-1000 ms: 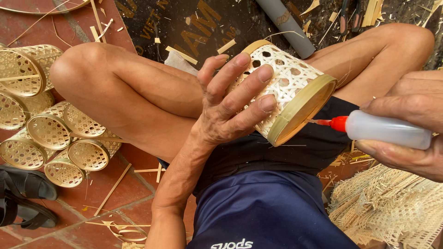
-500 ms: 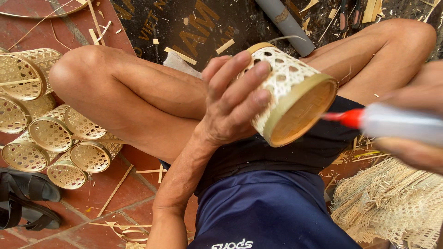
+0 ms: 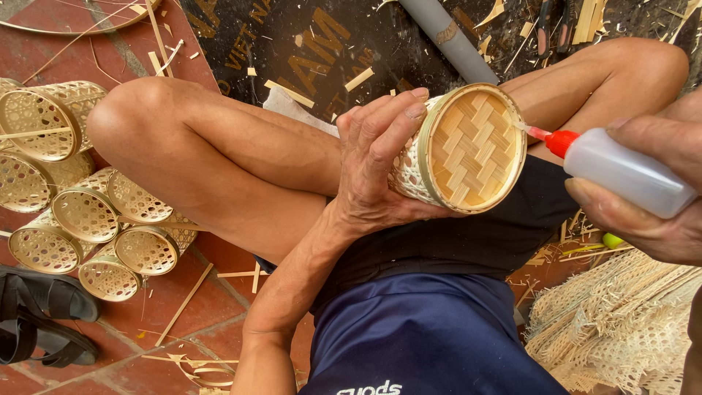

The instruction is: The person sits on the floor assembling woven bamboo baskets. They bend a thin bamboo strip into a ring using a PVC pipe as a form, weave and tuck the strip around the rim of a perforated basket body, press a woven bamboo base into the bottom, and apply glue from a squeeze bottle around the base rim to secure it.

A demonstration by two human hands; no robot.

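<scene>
Left hand (image 3: 380, 164) grip wraps basket (image 3: 468, 150) | right hand (image 3: 651, 197) tilts glue bottle (image 3: 621, 170)

Illumination: diffuse daylight, even, bright. No hard shadows; soft shade only under bent legs at frame centre and beneath left hand (image 3: 380, 164). Mild sheen on knee, upper left of centre, and on glue bottle (image 3: 629, 172) at right edge. No blown highlights. Focus: sharp on woven basket base (image 3: 475, 146); weave strands resolved. Right hand (image 3: 651, 190) at right edge slightly soft, close to lens. Wide-angle stretch toward corners; stacked baskets (image 3: 88, 212) at left edge appear splayed. Dark mat, top centre, low in detail.
</scene>
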